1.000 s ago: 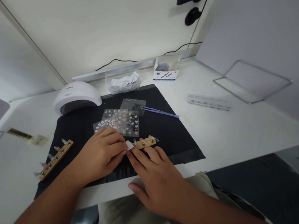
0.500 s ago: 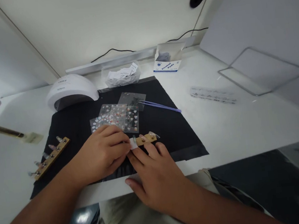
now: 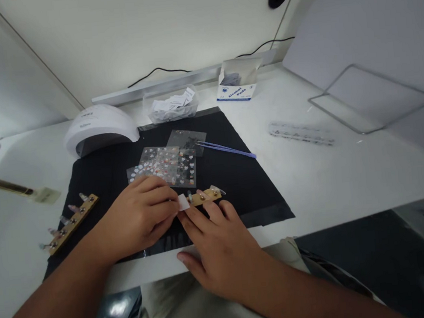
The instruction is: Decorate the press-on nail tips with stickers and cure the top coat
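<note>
My left hand is closed, its fingertips pinching a small white wipe against the left part of a wooden nail-display strip. Clear and tinted nail tips stand on the strip's metal studs; its left end is hidden behind my hand. My right hand lies with fingers stretched out and thumb apart, fingertips touching the strip's near edge. Beyond my left hand lie overlapping clear sticker sheets. Purple tweezers rest on the black mat, tips over a sheet.
A second strip of nail tips lies at the mat's left, near a polish bottle. Behind are a white nail lamp, a clear tub of packets and an alcohol-pad box. A clear tray and a wire stand are right.
My left hand and the white wipe have shifted slightly left along the strip, so a greenish nail tip now shows clear of the wipe. My right hand stays nearly in place.
</note>
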Tool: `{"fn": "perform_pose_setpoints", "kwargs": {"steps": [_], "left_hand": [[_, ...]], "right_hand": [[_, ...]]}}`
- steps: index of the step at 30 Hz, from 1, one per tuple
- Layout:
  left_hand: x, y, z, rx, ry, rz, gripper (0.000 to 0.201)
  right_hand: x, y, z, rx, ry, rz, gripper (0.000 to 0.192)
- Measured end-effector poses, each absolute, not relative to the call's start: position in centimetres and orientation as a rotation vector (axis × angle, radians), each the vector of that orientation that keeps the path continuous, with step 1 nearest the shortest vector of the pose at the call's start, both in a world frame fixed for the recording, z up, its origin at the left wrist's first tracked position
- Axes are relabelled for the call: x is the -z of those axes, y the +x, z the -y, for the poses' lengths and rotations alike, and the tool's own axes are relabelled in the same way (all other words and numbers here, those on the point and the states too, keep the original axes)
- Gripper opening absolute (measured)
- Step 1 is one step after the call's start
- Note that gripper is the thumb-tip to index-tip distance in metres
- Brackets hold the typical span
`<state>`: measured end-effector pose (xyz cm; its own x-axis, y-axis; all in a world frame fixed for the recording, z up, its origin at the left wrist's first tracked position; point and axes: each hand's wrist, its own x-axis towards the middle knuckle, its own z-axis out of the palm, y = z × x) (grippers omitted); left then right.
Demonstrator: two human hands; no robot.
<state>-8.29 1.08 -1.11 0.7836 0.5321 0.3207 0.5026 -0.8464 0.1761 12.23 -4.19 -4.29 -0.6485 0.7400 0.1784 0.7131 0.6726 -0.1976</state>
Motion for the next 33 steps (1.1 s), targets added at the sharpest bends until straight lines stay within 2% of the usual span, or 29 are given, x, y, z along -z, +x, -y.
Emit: {"fn": "perform_pose_setpoints", "kwargs": {"steps": [5,11,16,20,33], "left_hand": [[1.4,-7.7,-0.9,-0.596,2.933,-0.778,0.01],[0.4,-9.7,-0.9,-0.793,2.881,-0.863,0.013],[-0.4,-10.5,-0.7,-0.608,2.863,-0.889,0.009],[-0.3,-10.1,-0.5,-0.472,2.915,-0.869,0.013],[-0.3,-10.1,-0.5,-0.427,2.902,-0.89,0.015]], "right_hand": [[4.4,12.1,4.1,-0.193,-1.188,2.624,0.057],[4.5,12.2,4.1,-0.172,-1.17,2.653,0.064],[4.6,12.3,4.2,-0.193,-1.181,2.655,0.066],[4.5,12.3,4.2,-0.189,-1.192,2.653,0.067],[4.6,12.3,4.1,-0.163,-1.185,2.666,0.066]]}}
